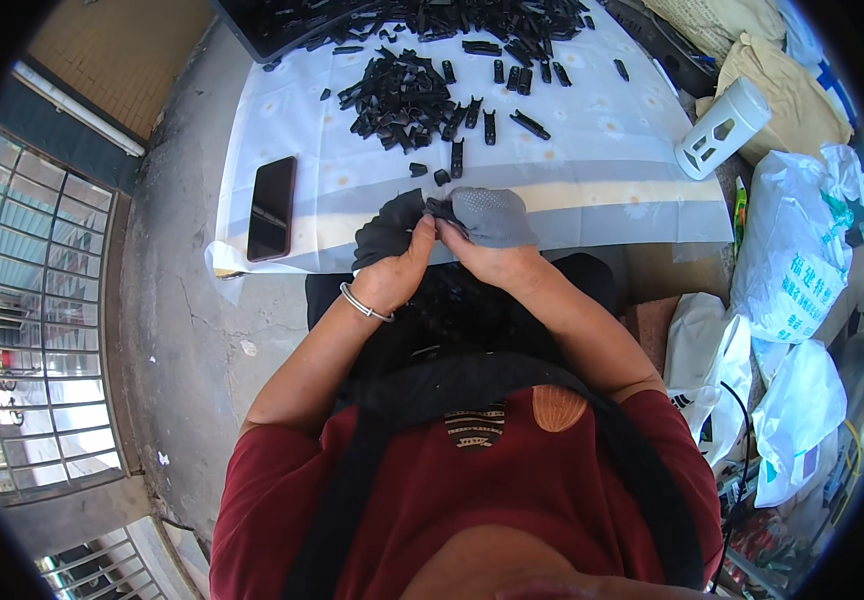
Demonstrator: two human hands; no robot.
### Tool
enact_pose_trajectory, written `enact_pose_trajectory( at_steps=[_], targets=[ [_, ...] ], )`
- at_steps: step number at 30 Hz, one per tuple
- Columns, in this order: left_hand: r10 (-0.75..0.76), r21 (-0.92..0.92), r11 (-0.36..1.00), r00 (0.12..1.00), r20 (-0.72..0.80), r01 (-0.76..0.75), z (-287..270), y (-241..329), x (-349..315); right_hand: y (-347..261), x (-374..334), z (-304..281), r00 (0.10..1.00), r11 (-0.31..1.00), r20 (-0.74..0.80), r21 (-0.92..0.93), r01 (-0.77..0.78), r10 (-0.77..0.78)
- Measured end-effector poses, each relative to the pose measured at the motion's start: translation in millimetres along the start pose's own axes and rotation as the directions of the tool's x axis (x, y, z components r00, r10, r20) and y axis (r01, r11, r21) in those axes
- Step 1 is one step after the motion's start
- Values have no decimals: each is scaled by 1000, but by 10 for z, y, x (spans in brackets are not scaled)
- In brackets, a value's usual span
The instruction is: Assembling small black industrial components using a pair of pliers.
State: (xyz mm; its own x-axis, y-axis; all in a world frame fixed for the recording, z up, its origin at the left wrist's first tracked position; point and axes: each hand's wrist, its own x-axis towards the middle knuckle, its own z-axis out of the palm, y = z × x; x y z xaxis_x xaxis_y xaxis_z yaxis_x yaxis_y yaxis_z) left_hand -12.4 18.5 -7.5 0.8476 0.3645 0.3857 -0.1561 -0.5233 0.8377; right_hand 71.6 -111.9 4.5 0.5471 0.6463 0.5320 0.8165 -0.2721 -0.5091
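Note:
My left hand (pixel 394 245), in a black fingerless-looking glove, meets my right hand (pixel 492 228), in a grey dotted one, at the table's near edge. Between them, both hands pinch a small black plastic piece (pixel 439 208), partly covered by the fingers. Just beyond the fingertips lie two short black caps (pixel 441 177) and a longer black clip-like part (pixel 457 158). A heap of small black pieces (pixel 397 98) sits farther out, with several longer black parts (pixel 490 127) scattered to its right.
A dark phone (pixel 272 208) lies on the left of the cloth-covered table (pixel 602 180). At the far side are a black tray (pixel 277 30) and a bigger heap of black parts (pixel 492 18). A white cup (pixel 724 128) stands at the right edge, beside white plastic bags (pixel 792 250).

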Motion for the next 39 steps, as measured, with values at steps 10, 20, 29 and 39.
enact_pose_trajectory(
  at_steps=[10,20,29,39],
  targets=[
    [-397,-608,622,868,299,493,-90,133,-24,-108,-68,-109,989,973,-50,182,144,-137],
    [-309,-134,928,920,242,347,-198,264,45,-102,-86,-404,937,915,146,-212,343,-317],
    [-94,311,950,941,326,-13,-205,332,57,29,-260,-27,962,965,86,36,259,-261],
    [58,678,702,966,253,-220,97,-94,580,686,566,-104,974,887,205,-427,174,-93]
  ],
)
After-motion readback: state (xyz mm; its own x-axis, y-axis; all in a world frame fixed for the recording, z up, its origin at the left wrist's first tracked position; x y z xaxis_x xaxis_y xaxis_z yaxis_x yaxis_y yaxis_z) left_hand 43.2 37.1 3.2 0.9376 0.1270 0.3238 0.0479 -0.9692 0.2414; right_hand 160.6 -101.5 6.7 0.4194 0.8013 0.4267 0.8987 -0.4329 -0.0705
